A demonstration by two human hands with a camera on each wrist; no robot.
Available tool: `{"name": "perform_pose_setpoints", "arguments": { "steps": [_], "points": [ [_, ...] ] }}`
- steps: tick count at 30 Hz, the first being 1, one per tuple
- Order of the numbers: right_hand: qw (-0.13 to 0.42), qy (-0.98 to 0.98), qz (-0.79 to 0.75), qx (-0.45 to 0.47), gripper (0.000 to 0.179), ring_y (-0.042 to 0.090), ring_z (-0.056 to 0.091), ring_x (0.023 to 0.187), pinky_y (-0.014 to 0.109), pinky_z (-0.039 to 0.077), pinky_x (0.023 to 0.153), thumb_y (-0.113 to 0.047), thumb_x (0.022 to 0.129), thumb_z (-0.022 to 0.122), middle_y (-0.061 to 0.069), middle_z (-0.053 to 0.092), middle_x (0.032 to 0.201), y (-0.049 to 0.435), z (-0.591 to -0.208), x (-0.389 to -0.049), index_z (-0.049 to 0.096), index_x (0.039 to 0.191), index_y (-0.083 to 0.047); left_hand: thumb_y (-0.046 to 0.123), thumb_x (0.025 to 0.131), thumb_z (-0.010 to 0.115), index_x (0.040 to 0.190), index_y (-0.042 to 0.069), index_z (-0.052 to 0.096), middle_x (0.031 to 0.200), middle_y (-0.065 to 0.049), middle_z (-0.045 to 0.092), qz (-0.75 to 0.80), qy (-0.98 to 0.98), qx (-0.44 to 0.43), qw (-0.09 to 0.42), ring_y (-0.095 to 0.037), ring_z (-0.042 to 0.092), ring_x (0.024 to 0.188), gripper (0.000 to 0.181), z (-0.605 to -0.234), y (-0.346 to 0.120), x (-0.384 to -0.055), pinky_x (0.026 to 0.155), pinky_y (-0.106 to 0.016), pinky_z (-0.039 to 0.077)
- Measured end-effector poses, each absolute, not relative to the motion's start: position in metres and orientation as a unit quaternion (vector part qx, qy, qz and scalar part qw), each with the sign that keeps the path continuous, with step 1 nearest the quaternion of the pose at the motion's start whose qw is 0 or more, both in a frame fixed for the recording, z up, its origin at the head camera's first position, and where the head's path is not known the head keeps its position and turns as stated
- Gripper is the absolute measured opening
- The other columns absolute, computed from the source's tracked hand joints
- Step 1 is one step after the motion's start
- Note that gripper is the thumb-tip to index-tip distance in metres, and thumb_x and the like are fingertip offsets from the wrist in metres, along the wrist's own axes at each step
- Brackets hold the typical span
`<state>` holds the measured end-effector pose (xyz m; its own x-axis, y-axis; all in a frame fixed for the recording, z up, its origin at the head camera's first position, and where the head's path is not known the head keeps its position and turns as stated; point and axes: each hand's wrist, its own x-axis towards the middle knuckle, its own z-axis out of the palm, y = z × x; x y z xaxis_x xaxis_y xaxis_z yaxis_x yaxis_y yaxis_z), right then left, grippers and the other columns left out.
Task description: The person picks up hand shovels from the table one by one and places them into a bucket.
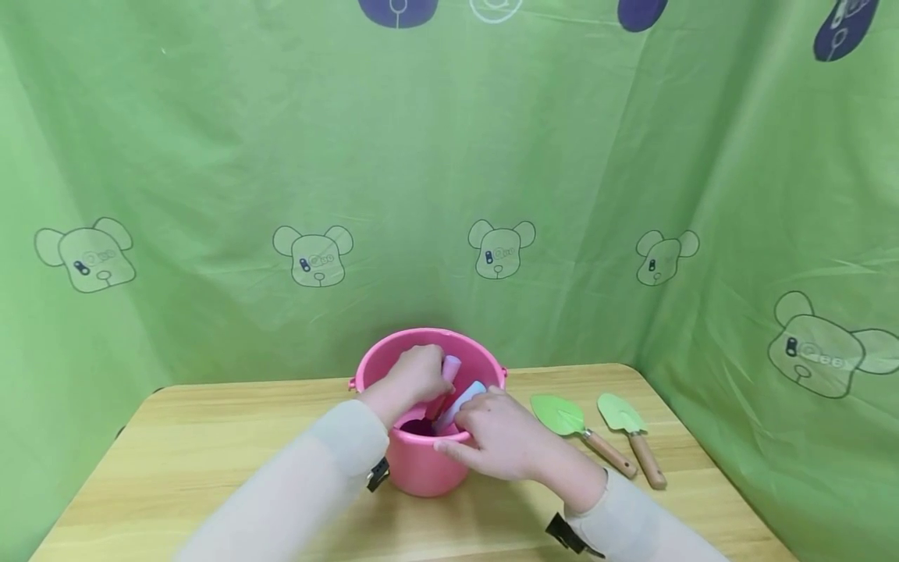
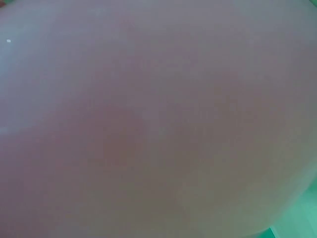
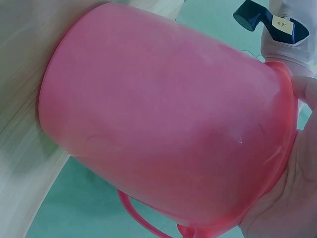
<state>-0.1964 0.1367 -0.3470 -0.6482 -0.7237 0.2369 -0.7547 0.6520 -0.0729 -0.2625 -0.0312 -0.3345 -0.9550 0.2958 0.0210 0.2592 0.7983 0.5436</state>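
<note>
A pink bucket [image 1: 428,464] stands upright on the table in the head view. My left hand [image 1: 417,375] reaches over its rim and grips a lilac-ended rod [image 1: 452,365] inside, with a red part below it. My right hand [image 1: 502,437] holds the bucket's near right rim, thumb outside and fingers over the edge. Beside those fingers, a pale blue rod [image 1: 465,403] leans within the bucket. The right wrist view shows the bucket's side [image 3: 158,114] with my right palm [image 3: 285,193] against the rim. Blurred skin fills the left wrist view.
Two trowels with green blades and wooden handles, one leaf-shaped [image 1: 559,414] and one rounded [image 1: 621,412], lie right of the bucket on the wooden table [image 1: 232,453]. A green curtain [image 1: 407,156] hangs behind. The bucket's handle [image 3: 131,210] hangs at its side.
</note>
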Motion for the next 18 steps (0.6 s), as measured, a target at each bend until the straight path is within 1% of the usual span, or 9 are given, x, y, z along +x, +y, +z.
{"name": "perform_pose_setpoints", "arguments": {
  "steps": [5, 11, 15, 18],
  "points": [
    [0.089, -0.907, 0.078, 0.403, 0.048, 0.003, 0.046, 0.067, 0.034, 0.042, 0.079, -0.058, 0.098, 0.049, -0.017, 0.042, 0.063, 0.137, -0.3472, -0.1961, 0.048, 0.064, -0.026, 0.017, 0.086, 0.078, 0.081, 0.011, 0.057, 0.069, -0.003, 0.057, 0.277, 0.947, 0.155, 0.036, -0.015, 0.057, 0.061, 0.022, -0.3403, -0.0291, -0.2666, 0.061, -0.027, 0.049],
    [0.09, -0.906, 0.085, 0.406, 0.045, 0.003, 0.05, 0.071, 0.034, 0.043, 0.08, -0.057, 0.098, 0.05, -0.018, 0.048, 0.068, 0.1364, -0.3473, -0.1961, 0.052, 0.066, -0.026, 0.014, 0.087, 0.075, 0.082, 0.011, 0.057, 0.071, -0.004, 0.057, 0.274, 0.949, 0.149, 0.043, -0.016, 0.058, 0.061, 0.019, -0.3413, -0.028, -0.2669, 0.059, -0.027, 0.049],
    [0.089, -0.906, 0.082, 0.406, 0.046, 0.003, 0.048, 0.07, 0.035, 0.043, 0.08, -0.058, 0.098, 0.049, -0.017, 0.046, 0.066, 0.136, -0.3465, -0.1958, 0.05, 0.065, -0.025, 0.01, 0.086, 0.073, 0.082, 0.01, 0.057, 0.072, -0.005, 0.058, 0.272, 0.95, 0.145, 0.047, -0.017, 0.058, 0.061, 0.016, -0.3413, -0.0269, -0.2656, 0.057, -0.028, 0.05],
    [0.089, -0.908, 0.074, 0.403, 0.048, 0.004, 0.045, 0.067, 0.035, 0.042, 0.08, -0.059, 0.098, 0.048, -0.015, 0.042, 0.064, 0.1363, -0.346, -0.1962, 0.047, 0.065, -0.025, 0.009, 0.087, 0.071, 0.084, 0.01, 0.057, 0.073, -0.004, 0.058, 0.271, 0.951, 0.142, 0.051, -0.017, 0.058, 0.063, 0.015, -0.3419, -0.0259, -0.265, 0.058, -0.028, 0.049]
  ]
}}
